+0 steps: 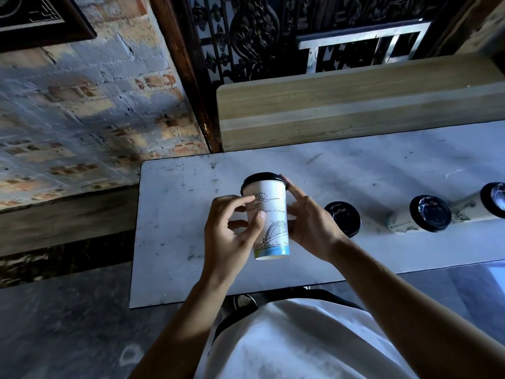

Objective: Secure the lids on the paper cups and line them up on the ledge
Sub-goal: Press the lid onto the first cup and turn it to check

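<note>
A white paper cup (pixel 270 222) with line drawings and a blue base band is held above the pale ledge (pixel 177 242). A black lid (pixel 261 179) sits on its top. My left hand (pixel 229 236) holds the cup's left side, thumb and index fingertip on the wall. My right hand (pixel 308 228) grips the right side, its index finger reaching up to the lid's rim. To the right, three lidded cups stand in a row on the ledge: one (pixel 343 218) close to my right wrist, a second (pixel 426 217), and a third (pixel 492 199) at the frame edge.
A wooden bench back (pixel 355 105) runs behind the ledge. A brick wall (pixel 82 105) lies to the left and a dark ornate screen (pixel 259 31) stands behind. The person's white shirt (pixel 300 343) fills the bottom of the view.
</note>
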`<action>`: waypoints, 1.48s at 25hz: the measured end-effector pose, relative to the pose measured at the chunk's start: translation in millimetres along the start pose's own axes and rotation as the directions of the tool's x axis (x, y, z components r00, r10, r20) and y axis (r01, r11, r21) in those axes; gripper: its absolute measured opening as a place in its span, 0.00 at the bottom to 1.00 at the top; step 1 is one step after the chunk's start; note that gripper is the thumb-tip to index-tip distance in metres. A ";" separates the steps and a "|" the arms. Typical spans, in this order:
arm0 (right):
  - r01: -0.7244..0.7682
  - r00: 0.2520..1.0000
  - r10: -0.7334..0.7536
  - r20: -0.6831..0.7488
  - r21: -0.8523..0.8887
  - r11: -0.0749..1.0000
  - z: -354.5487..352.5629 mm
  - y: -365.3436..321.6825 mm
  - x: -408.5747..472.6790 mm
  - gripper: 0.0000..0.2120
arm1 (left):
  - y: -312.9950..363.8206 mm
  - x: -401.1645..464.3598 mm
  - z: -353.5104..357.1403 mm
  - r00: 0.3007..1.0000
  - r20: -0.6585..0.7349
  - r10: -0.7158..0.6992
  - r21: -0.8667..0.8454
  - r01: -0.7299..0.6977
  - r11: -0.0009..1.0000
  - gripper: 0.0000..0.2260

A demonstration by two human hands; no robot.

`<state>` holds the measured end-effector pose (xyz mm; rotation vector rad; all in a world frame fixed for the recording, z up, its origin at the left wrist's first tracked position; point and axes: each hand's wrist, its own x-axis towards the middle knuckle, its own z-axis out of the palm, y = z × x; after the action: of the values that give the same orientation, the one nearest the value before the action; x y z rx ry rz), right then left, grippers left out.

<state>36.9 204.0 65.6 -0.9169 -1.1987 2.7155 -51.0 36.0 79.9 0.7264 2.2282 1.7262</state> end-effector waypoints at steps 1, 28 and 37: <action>0.008 1.000 -0.008 0.008 -0.028 1.000 -0.2 0.4 -0.9 0.22 | 0.0 -1.2 -0.6 1.000 -0.007 -0.001 -0.004 0.001 1.000 0.14; 0.046 0.998 -0.047 0.040 0.038 0.998 -12.6 2.4 -0.6 0.26 | 3.8 -7.9 -2.6 0.997 -0.006 -0.081 -0.227 0.077 0.971 0.12; 0.023 0.997 -0.021 0.077 -0.021 1.000 -9.0 0.3 2.0 0.28 | 3.5 -5.9 -6.4 0.994 0.005 -0.112 -0.238 0.110 0.965 0.16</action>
<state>40.1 210.3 59.5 -0.8037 -1.2465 2.7493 -48.1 28.3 84.3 0.5297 1.9779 1.8991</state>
